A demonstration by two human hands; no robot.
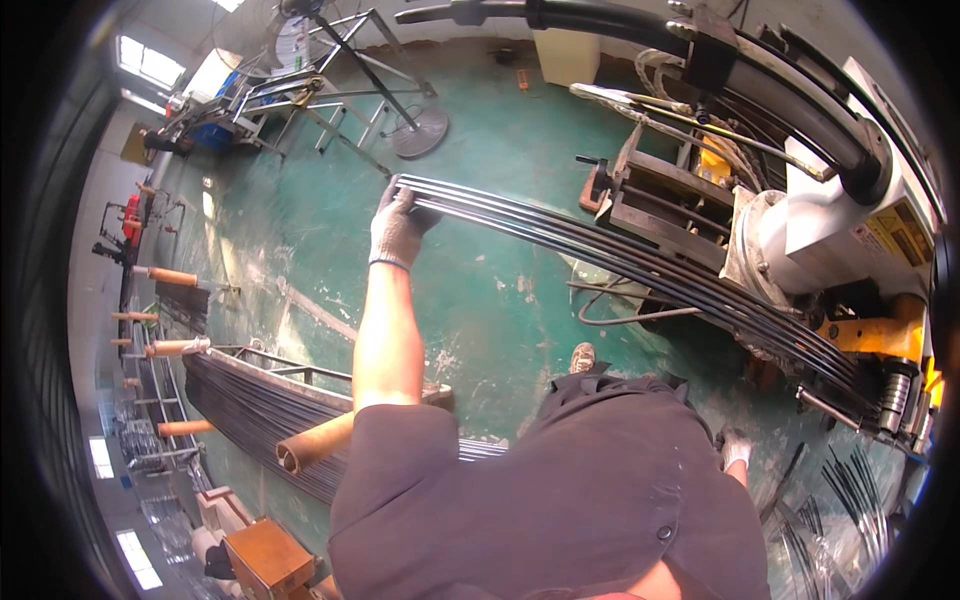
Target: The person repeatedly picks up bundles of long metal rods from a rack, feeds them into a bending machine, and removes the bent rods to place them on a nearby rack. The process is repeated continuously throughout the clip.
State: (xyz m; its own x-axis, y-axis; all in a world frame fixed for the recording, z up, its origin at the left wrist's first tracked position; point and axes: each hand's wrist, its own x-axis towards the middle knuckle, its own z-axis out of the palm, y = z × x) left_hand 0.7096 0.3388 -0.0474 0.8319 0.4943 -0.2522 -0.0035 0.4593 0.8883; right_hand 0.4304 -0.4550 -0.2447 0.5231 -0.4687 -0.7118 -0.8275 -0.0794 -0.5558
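My left hand (398, 228), in a grey work glove, is stretched out ahead and closed around the far ends of a bundle of several long thin steel rods (600, 255). The rods arc rightwards from my grip into the rollers of a bending machine (880, 395) at the right. My right hand (735, 447), also gloved, hangs low beside my right hip, close to the rods near the machine; what it touches is hidden by my dark shirt.
A rack holds a large stack of straight rods (255, 410) at lower left, with rusty posts (315, 440) sticking out. A standing fan (418, 130) and metal frames (300, 100) stand further off on the green floor. The big machine body (800, 150) fills the right side.
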